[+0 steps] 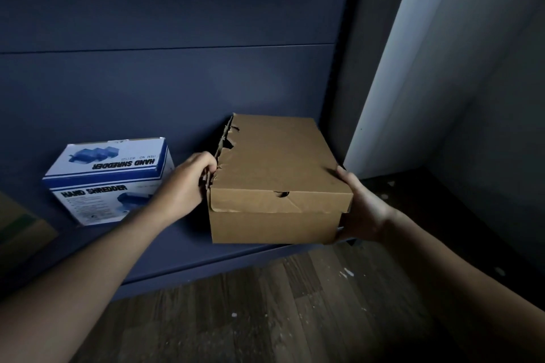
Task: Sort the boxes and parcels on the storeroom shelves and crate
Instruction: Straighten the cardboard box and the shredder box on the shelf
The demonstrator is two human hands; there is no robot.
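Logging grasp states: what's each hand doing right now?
Left hand: fingers curled on torn left edge of brown box.
Right hand: grips brown box, right end.

from here i see my bare left forearm [103, 259] and bare right forearm [460, 274] reaching forward from the bottom corners and converging toward the middle. my left hand [188, 183] shows its back, wrist fairly straight, fingers curled in round the torn left edge of the plain brown cardboard box [277, 162]. my right hand [362, 209] cups the box's right end, thumb laid up against the lid's corner. its fingers are hidden behind the box, probably wrapped under it.
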